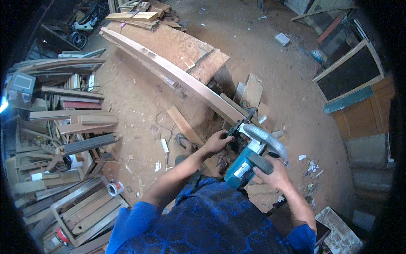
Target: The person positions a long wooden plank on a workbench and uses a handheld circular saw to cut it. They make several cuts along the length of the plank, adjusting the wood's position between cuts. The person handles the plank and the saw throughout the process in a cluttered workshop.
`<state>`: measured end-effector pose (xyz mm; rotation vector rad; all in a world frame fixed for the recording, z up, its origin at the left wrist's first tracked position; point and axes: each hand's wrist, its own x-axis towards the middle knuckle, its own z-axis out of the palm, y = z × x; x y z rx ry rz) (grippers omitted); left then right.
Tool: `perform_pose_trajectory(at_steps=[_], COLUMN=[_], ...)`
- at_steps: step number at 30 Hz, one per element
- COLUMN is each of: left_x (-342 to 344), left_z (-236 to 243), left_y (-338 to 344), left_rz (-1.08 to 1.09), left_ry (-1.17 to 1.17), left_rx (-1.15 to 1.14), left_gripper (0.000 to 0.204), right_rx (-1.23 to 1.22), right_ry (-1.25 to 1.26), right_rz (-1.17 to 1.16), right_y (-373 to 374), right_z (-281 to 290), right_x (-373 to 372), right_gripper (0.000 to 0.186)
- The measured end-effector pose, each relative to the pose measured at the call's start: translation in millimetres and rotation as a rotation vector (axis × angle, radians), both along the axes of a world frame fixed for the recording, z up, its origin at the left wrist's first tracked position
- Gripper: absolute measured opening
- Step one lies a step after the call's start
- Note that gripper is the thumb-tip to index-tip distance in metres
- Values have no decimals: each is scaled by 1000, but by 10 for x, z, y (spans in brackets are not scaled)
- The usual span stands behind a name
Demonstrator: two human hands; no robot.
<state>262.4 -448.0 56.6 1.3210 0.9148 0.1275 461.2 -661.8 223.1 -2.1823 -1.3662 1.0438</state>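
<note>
- Head view, surroundings: stacked timber offcuts (63,127) crowd the left; a sawdust-covered slab (177,46) lies beyond; framed panels (351,72) lean at right; a short board (184,125) lies on the dirt floor (275,72).
- Long plank (177,76): pale, narrow, running diagonally toward the person.
- Circular saw (249,158): teal body, silver guard, at the plank's near end.
- Left hand (216,142): closed around the saw's front.
- Right hand (277,173): wrapped around the dark rear handle.

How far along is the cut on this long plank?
Barely begun: the teal circular saw sits at the near end of the long plank, with no kerf visible beyond it. In hand: the right hand grips the rear handle, the left hand the front. Nearly the whole plank remains.
</note>
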Motion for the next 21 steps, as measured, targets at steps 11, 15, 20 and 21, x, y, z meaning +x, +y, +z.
perform_pose_trajectory(at_steps=[11, 15, 20, 21], left_x=[-66, -104, -100, -147], left_z=[87, -38, 101, 134], left_y=[7, 15, 23, 57], left_rz=[-11, -12, -39, -17], left_ry=[41, 7, 29, 33], left_rx=[69, 77, 177, 180], left_gripper=[46, 51, 51, 51], right_rx=[87, 174, 179, 163], right_ry=[98, 18, 97, 114], right_rz=[13, 21, -2, -9], right_y=[79, 21, 36, 50], right_z=[181, 65, 184, 204], right_x=[-53, -86, -117, -129], right_gripper=[44, 43, 43, 43])
